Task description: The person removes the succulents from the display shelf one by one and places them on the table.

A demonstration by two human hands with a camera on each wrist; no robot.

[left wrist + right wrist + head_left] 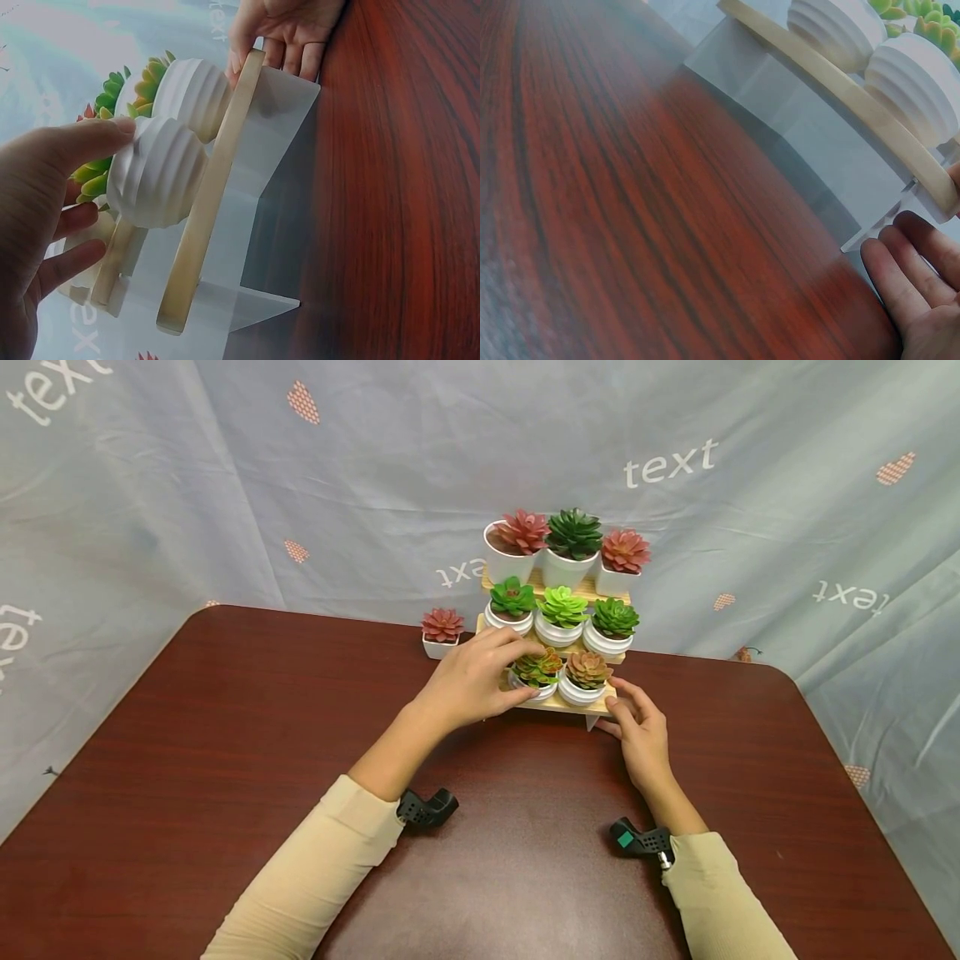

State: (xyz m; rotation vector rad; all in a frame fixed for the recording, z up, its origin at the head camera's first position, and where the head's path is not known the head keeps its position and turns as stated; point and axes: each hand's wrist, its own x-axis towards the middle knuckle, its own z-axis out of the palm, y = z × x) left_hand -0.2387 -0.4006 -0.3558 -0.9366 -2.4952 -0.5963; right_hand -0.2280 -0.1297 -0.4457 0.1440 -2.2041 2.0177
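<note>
A three-tier plant stand with wooden shelves (214, 191) and pale side supports (802, 135) stands on the table. My left hand (468, 681) is at its lowest shelf, thumb and fingers around a green-and-orange succulent (538, 668) in a ribbed white pot (154, 176). In the left wrist view, the thumb touches the pot's side. Beside it on that shelf sits a brownish succulent (588, 670) in a white pot. My right hand (645, 735) grips the right end of the lowest shelf, thumb on top and fingers lower by the support.
Three green succulents (562, 607) in white pots fill the middle shelf. The top shelf (543, 583) bears two red succulents and a dark green one (574, 533). A small red succulent (442, 625) in a square pot stands left of the stand. Behind the table (225, 735) hangs a grey cloth (375, 485).
</note>
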